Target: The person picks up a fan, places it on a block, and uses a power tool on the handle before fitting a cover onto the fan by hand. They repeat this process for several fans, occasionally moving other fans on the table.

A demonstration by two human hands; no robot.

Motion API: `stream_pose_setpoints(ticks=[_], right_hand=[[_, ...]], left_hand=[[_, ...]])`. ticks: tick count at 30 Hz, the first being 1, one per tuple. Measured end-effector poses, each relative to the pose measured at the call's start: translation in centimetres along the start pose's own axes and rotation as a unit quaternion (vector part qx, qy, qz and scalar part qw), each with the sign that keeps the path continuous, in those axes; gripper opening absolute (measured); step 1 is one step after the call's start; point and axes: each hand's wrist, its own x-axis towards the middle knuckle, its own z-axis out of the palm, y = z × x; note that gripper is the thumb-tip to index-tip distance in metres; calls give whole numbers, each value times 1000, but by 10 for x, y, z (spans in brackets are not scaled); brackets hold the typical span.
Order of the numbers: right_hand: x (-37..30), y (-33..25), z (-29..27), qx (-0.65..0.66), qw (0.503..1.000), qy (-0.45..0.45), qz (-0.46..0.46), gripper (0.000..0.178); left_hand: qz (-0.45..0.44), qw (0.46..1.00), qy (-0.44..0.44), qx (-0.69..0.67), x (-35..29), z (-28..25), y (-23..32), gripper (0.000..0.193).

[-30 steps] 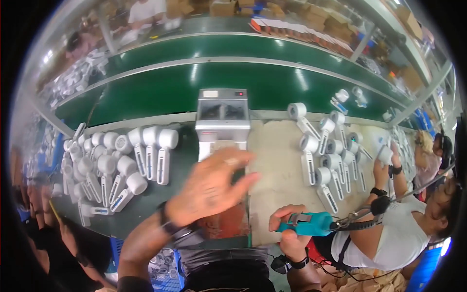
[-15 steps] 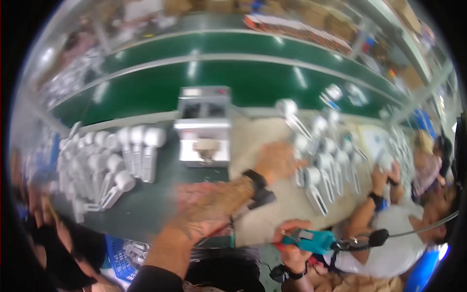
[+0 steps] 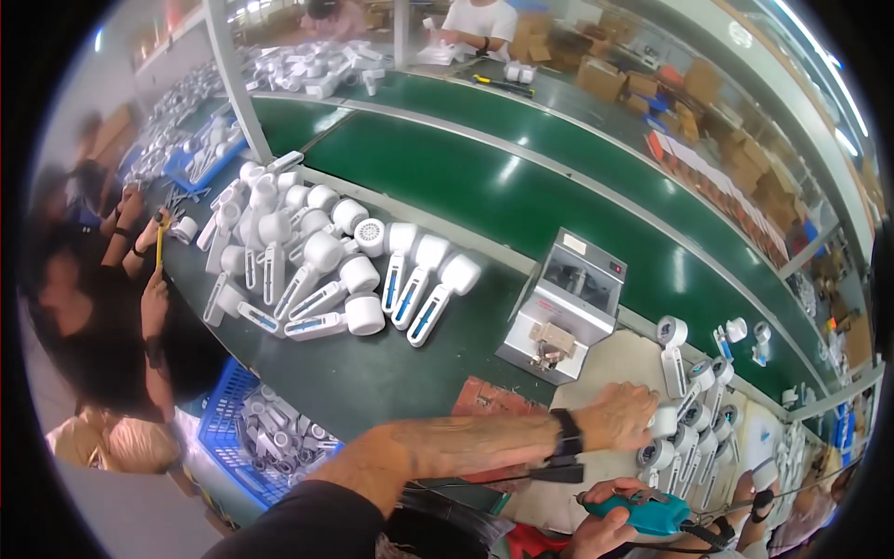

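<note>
Left hand (image 3: 622, 416) reaches to 3 o'clock, fingers closing on a white handheld unit (image 3: 663, 422) in the tabletop (image 3: 596, 466) cluster, likely picking it. Right hand (image 3: 605, 522) grips teal electric screwdriver (image 3: 647, 512), ready at 5 o'clock.

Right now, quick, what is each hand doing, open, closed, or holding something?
Left hand: reaching across, curled over a white handheld device on the beige mat; whether it grips it cannot be told.
Right hand: closed on a teal power screwdriver.
</note>
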Motion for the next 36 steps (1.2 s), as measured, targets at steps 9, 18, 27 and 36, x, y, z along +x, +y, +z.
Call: stream_pose_setpoints(ticks=[9,18,27,36], right_hand=[[6,-6,35,9,1000,17,8,73],[20,-26,42,170,982,-82,2,55],[74,-45,91,144,987,-66,-13,73],[113,-11,152,50,992,-113,-31,51]], left_hand=[[67,998,-2,1,-114,-106,-15,33],[139,989,32,31,-134,-95,-43,30],[15,999,-45,-10,-120,-113,-50,22],[90,995,-9,41,-135,-120,-58,35]])
